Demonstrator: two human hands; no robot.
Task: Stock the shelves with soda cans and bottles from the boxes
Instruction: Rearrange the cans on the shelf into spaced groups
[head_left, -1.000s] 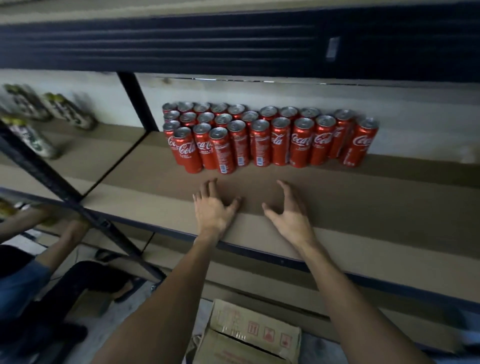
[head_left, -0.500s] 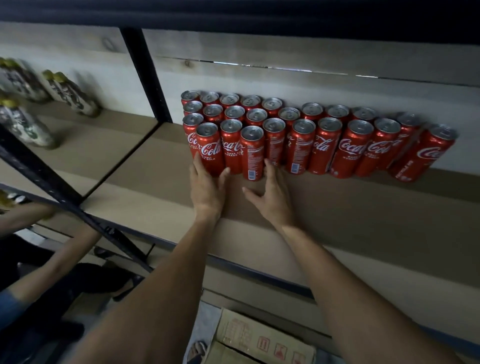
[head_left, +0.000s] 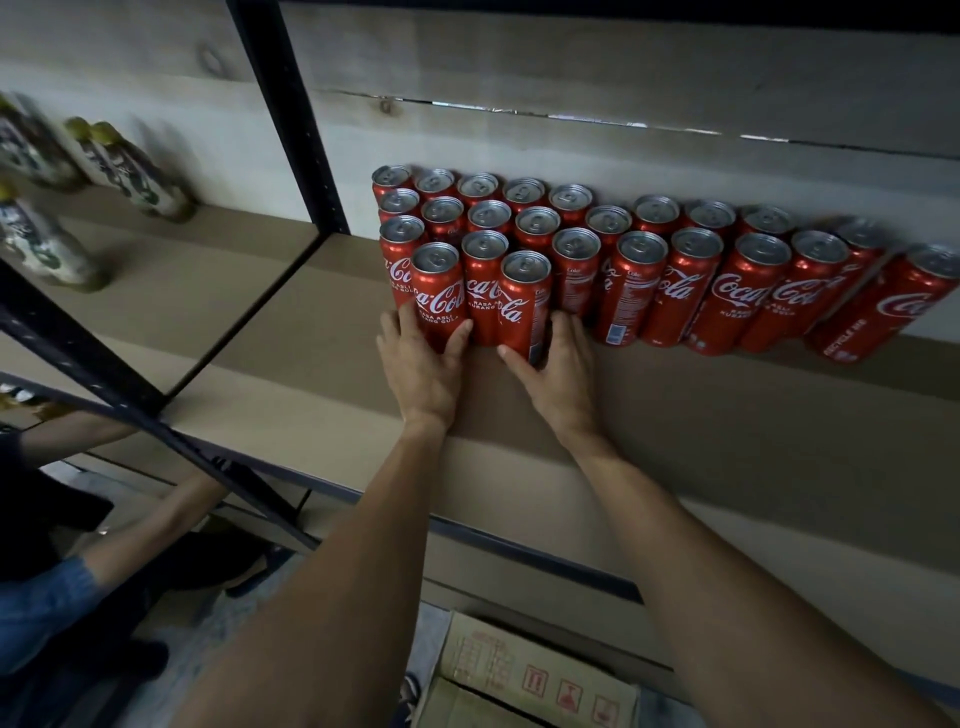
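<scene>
Several red Coca-Cola cans (head_left: 685, 291) stand in rows at the back of the brown shelf board (head_left: 727, 426). My left hand (head_left: 422, 369) holds the base of the front left can (head_left: 437, 291), thumb on its right side and fingers on its left. My right hand (head_left: 563, 376) holds the base of the neighbouring front can (head_left: 524, 304) the same way, with one can (head_left: 483, 280) standing between the two. An open cardboard box (head_left: 524, 680) sits on the floor below the shelf; its contents are hidden.
A black upright post (head_left: 291, 119) divides this bay from the left bay, where several pale bottles (head_left: 130, 166) stand. A black diagonal brace (head_left: 130, 395) crosses the lower left. Another person's arm and blue sleeve (head_left: 47, 597) reach in at the lower left.
Both hands slid forward across the shelf from its front part to the front cans and closed round two can bases. The view moved closer and tilted down.
</scene>
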